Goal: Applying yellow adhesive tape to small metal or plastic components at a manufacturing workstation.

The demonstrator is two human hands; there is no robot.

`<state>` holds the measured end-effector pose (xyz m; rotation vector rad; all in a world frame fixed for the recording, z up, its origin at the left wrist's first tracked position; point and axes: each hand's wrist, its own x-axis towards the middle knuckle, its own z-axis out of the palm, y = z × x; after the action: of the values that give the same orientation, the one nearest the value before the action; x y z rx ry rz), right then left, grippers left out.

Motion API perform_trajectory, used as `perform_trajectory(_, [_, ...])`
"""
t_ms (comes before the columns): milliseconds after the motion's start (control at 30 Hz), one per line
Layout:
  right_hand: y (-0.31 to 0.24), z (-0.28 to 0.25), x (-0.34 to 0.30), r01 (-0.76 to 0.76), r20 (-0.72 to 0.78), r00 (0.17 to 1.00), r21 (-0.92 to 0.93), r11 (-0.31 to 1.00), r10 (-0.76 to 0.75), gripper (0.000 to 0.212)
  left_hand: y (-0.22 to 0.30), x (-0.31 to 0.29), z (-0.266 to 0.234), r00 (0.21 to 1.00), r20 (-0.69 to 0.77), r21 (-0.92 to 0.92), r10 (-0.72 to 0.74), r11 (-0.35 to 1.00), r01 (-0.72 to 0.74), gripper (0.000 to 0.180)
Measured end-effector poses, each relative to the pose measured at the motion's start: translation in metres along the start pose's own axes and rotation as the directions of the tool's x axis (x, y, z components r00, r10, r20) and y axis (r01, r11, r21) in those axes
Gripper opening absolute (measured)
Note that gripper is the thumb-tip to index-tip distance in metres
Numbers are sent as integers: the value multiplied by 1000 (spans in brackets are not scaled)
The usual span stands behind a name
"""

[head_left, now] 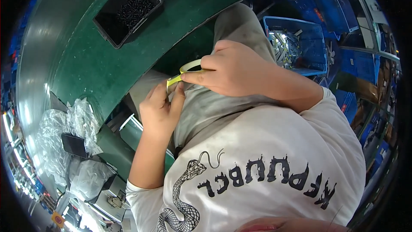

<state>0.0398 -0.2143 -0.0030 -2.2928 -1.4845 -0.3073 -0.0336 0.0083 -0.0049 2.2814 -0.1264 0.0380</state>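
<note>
A narrow roll of yellow tape [192, 65] with a pale inner ring is held above my lap. My right hand [234, 68] is closed round its near side, with the index finger stretched along the strip. A short bright yellow tape end [174, 80] runs from the roll toward my left hand [158, 111]. There the thumb and index finger close in on this end, at its lower edge. The part of the roll inside my right hand is hidden.
On the green table [90, 68] stands a black bin [102, 25] with many small dark parts. Clear plastic bags [58, 135] and a small black tray [74, 145] lie at the left. A blue crate [315, 51] of metal strips stands right, beside my leg.
</note>
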Motion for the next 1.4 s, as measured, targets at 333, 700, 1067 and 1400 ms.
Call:
perform_trajectory(333, [7, 2, -5, 26, -12, 1000, -19, 999, -26, 41, 9, 3, 8, 942, 102, -452, -319, 829, 330, 24])
perform_trajectory(700, [-1, 4, 3, -38, 42, 998, -59, 998, 41, 39, 10, 8, 8, 930, 100, -195, -355, 909, 368, 30])
perform_trajectory(1067, [-14, 12, 5, -107, 78, 991, -66, 992, 112, 37, 8, 7, 8, 957, 90, 8, -276, 961, 276, 29])
perform_trajectory(1400, [-23, 16, 5, -182, 200, 960, -92, 979, 197, 41, 6, 7, 12, 979, 65, 166, -193, 970, 180, 33])
